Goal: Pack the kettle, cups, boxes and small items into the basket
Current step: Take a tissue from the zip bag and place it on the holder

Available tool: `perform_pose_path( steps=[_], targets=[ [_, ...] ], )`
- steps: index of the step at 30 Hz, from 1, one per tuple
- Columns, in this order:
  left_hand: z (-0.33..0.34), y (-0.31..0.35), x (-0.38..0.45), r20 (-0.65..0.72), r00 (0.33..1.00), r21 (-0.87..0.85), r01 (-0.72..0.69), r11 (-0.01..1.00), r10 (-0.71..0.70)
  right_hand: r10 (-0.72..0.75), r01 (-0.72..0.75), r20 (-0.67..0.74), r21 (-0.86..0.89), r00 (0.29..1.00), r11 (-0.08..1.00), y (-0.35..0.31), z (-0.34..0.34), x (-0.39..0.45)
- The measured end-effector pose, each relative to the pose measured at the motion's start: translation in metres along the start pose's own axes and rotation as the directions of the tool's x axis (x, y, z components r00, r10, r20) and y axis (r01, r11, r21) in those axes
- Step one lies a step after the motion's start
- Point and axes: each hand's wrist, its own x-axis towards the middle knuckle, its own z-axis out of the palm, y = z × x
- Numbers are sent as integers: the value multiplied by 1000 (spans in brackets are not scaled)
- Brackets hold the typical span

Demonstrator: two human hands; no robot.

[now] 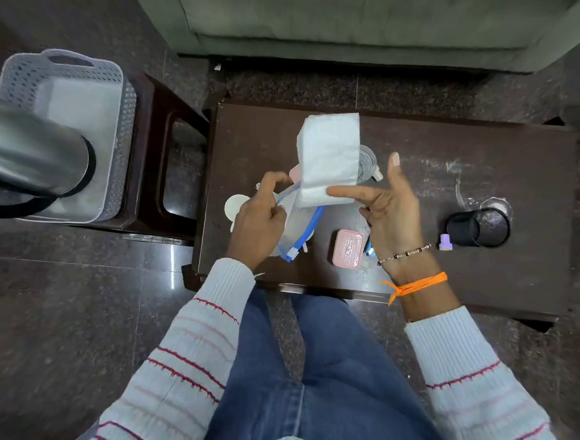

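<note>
Left hand point(259, 217) pinches the mouth of a blue-edged zip pouch point(295, 223) to keep it open while right hand point(390, 206) — fingers spread, forefinger pressing — steers the white tissue stack point(329, 157) in; grey basket point(65, 77) waits well left — kettle point(29, 153) already in it, apparently.

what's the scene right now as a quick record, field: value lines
left hand: grips the mouth of a clear zip bag
right hand: thumb presses a white tissue stack, fingers straight
basket: on a stool, left of the table
kettle: in the basket
still on table: pink box, black mesh cup
</note>
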Motion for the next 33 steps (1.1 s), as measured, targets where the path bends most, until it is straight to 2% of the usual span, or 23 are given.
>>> perform_pose_path(
  steps=[2,3,5,7,9,12,14,21,23,27,31,33],
  targets=[
    [-2,4,-2,87,993,-24,-83,996,85,-4,4,-14,51,1000,999,2,3,-1],
    [-2,5,-3,125,986,-37,-110,993,114,-50,53,-39,71,998,996,5,4,-1],
    [-2,8,-3,181,973,-68,-130,989,140,-186,179,-128,-67,974,982,9,1,-2],
    [-2,10,-4,227,962,-123,-127,984,152,-289,259,-143,-196,947,946,12,-5,1],
    [-2,12,-7,245,957,-162,-120,980,157,-297,262,-161,-209,941,942,12,-8,2],
    [-5,14,-11,194,969,-103,-134,986,152,-236,194,-201,-206,951,959,14,-12,4],
    [-6,15,-12,149,981,-53,-119,991,126,-236,198,-176,-211,956,957,16,-17,5],
    [-7,15,-4,133,990,43,-53,998,47,-419,408,-89,-121,904,905,2,-22,-8],
    [-6,19,-1,106,994,-15,-11,1000,12,-433,423,-32,-153,901,893,1,-20,-11],
    [-2,32,5,152,986,-272,108,956,-68,-411,411,43,-194,910,890,3,-20,-10],
    [2,44,6,228,974,-190,41,981,3,-392,410,120,-216,912,886,4,-26,-9],
    [3,47,9,260,965,-230,105,968,-43,-366,393,162,-192,916,899,3,-31,-9]
  ],
)
